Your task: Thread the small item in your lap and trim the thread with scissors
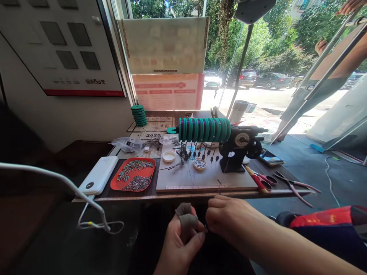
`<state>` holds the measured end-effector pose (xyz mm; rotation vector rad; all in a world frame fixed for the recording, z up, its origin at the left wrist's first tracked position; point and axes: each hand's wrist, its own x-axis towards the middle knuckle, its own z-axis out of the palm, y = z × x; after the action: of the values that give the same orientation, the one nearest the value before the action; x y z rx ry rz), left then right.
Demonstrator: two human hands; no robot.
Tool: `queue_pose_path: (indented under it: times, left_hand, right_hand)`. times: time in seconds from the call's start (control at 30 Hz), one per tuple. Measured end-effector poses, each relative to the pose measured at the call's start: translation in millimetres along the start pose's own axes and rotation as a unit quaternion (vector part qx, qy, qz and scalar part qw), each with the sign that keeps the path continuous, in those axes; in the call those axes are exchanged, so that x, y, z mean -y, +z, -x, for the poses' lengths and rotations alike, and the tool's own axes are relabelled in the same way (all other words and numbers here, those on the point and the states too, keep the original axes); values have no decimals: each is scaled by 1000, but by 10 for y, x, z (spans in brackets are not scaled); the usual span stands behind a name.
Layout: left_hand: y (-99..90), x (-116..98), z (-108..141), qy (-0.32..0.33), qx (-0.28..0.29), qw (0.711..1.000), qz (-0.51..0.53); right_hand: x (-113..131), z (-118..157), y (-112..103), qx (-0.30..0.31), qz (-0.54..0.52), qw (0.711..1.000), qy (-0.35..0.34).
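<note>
My left hand (183, 236), with grey covers (187, 221) on two fingers, is closed in a pinch in front of the table edge. A tiny dark piece shows at its thumb tip, too small to name. Beside it my right hand (226, 214) is closed, knuckles up, and its fingertips are hidden. Beyond the hands lies a pale board (177, 181). Over it, a row of green spools (205, 130) sits on a black machine (233, 152) with a dial. Thin lines with small dark pieces (203, 156) hang below the spools.
An orange tray (113, 185) of small metal parts and a white power bank (99, 175) stand left. On the board are a dish of small beads (200, 163) and a white dish (169, 156). Scissors (268, 179) and pliers (295, 187) lie right. A person (323, 84) stands beyond the glass.
</note>
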<state>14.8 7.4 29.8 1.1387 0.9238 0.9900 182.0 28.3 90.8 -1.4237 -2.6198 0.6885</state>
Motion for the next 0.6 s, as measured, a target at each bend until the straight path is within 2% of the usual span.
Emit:
queue_pose_path:
  times: [0.23, 0.43, 0.6]
  left_hand:
    - [7, -70, -3, 33, 8, 996, -87]
    - [3, -60, -21, 13, -5, 997, -80]
    - [-3, -38, -21, 23, 17, 997, -75]
  right_hand:
    - [14, -53, -1, 0, 34, 999, -30]
    - [-6, -3, -39, -1, 32, 999, -18]
    - [64, -37, -54, 10, 50, 998, -23]
